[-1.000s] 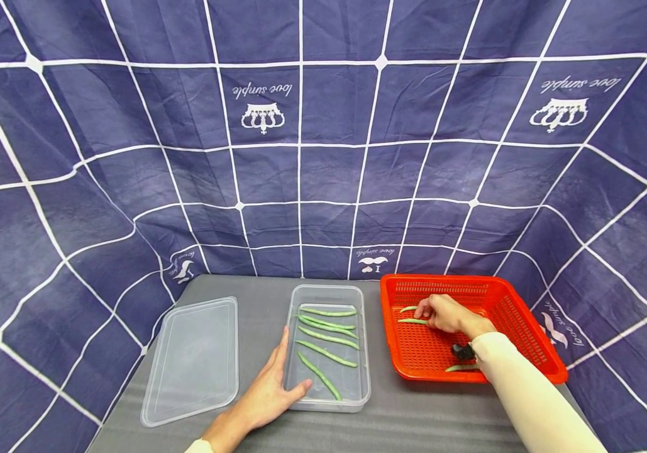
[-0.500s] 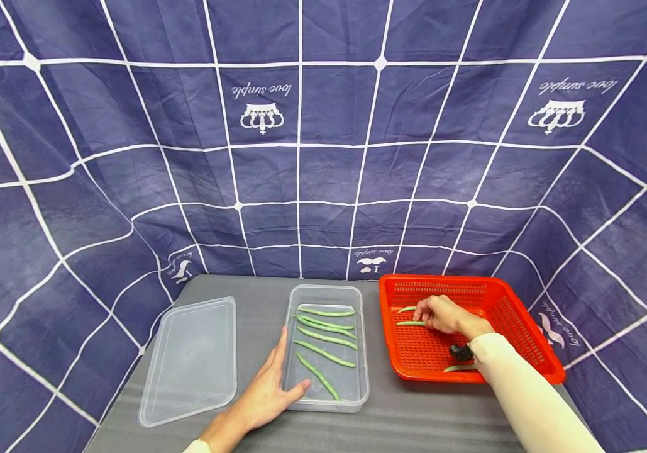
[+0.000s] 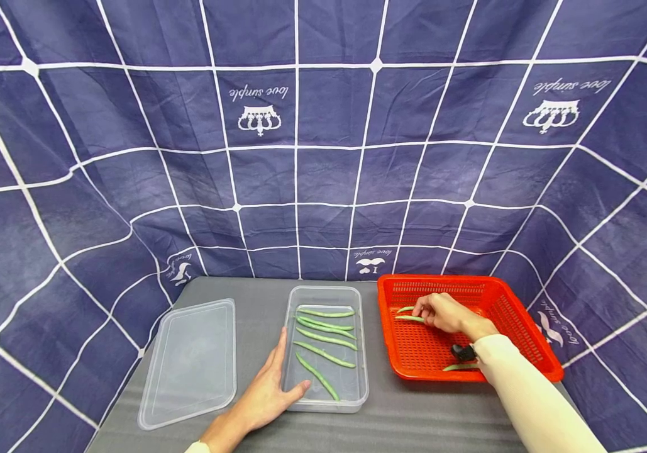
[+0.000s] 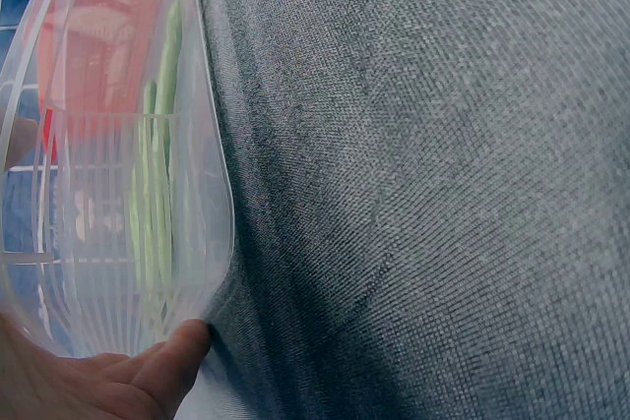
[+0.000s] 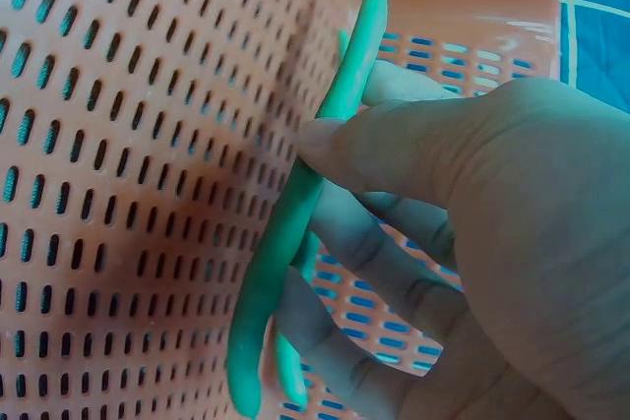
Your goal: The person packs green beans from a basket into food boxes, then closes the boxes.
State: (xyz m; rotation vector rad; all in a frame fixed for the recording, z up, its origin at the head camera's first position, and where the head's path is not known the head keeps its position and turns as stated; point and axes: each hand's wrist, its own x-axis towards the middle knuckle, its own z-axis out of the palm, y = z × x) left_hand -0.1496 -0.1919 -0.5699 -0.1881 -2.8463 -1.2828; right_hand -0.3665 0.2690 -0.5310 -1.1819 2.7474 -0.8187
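My right hand [image 3: 444, 313] is inside the red basket [image 3: 389, 340], pinching a green bean [image 5: 271, 253] between thumb and fingers. Behind that bean lies another bean [image 3: 405, 309], partly hidden by the fingers. A further bean [image 3: 460, 367] rests near the basket's front side, partly covered by the sleeve. My left hand [image 3: 266, 393] touches the left side of a clear plastic container [image 3: 365, 384], fingers extended along the wall and thumb over the near left corner. Several green beans [image 3: 326, 340] lie spaced out, roughly crosswise, on the container's floor.
A translucent lid [image 3: 193, 362] lies flat on the grey table [image 3: 263, 292], left of the container. Blue checked cloth [image 3: 323, 176] hangs behind and on both sides. A strip of table separates the container from the basket.
The pinched bean and my right hand have risen slightly within the basket. My left hand stays at the container. The head view has shifted a little.
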